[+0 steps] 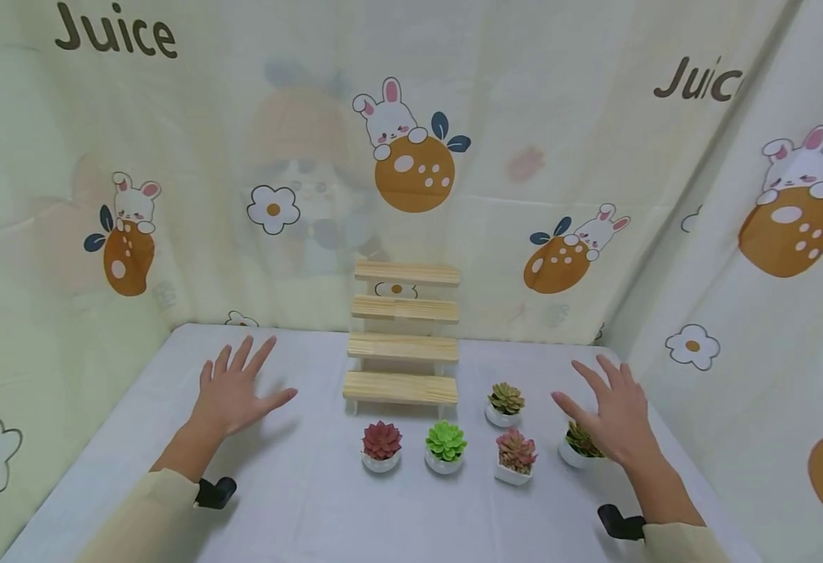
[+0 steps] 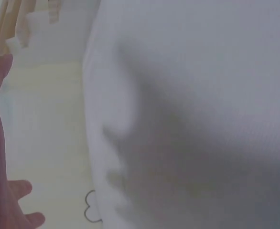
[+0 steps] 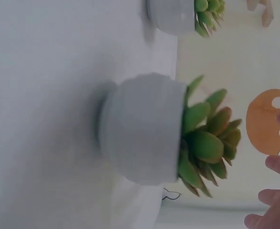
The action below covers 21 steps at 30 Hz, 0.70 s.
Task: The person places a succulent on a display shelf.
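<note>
My left hand (image 1: 231,397) hovers with spread fingers over the left side of the table, its shadow on the cloth; nothing is in it. My right hand (image 1: 618,414), also spread and holding nothing, is above a green succulent in a round white pot (image 1: 576,452), partly covering it in the head view. That same potted succulent (image 3: 145,129) fills the middle of the right wrist view. Left of it stand a brownish-green succulent (image 1: 505,400), a pink succulent in a squarish pot (image 1: 515,457), a bright green succulent (image 1: 445,446) and a dark red succulent (image 1: 381,446).
A four-step wooden shelf (image 1: 402,348) stands at the back middle of the table, behind the pots. White cloth covers the table (image 1: 298,500). Printed curtains (image 1: 207,117) with rabbits and oranges hang behind and at both sides.
</note>
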Tool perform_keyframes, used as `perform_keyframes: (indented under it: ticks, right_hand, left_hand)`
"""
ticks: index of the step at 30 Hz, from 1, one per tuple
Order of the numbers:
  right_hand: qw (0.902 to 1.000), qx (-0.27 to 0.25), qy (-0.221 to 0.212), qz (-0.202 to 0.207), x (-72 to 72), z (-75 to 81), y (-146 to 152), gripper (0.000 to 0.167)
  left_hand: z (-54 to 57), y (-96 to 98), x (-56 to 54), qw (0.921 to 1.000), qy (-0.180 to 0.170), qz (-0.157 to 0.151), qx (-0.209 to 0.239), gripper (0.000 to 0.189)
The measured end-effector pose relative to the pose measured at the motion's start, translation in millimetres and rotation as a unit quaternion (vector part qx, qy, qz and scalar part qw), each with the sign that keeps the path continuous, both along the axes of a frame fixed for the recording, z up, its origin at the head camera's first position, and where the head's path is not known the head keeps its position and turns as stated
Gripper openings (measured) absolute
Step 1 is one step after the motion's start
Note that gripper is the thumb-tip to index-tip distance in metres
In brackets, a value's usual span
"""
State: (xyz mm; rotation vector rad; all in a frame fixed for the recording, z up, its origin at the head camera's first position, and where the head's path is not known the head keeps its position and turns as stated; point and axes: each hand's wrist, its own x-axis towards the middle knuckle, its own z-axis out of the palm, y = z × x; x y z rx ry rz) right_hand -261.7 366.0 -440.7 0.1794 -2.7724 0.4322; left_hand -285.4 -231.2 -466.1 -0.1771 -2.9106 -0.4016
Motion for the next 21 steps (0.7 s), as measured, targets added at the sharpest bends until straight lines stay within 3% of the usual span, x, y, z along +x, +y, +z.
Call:
perform_keyframes:
  ticks: [6,10,16,21]
  right_hand:
    - [0.9978,-0.062,-0.016,-0.015,14.2,-14.5,-5,0.078]
    - [0.9917,-0.121,-0.028,-0.033,22.6,-21.2,-10,0.081]
    - [0.9774,-0.195,-0.046,-0.068,37.3,-27.6,-18,0.086]
    - [0.9538,-0.261,-0.096,-0.114,46.0,-31.3,-22,0.094]
  left_hand:
    - [-6.9,19.4,7.0,0.9988,0.025,-0.008,0.042,0.094]
    - [-9.3,33.9,9.0,0.9941,0.022,-0.016,0.105,0.090]
    - [-14.2,54.6,8.8,0.9754,-0.021,-0.024,0.218,0.088]
    - [-18.1,71.0,9.1,0.9581,-0.059,0.000,0.280,0.083]
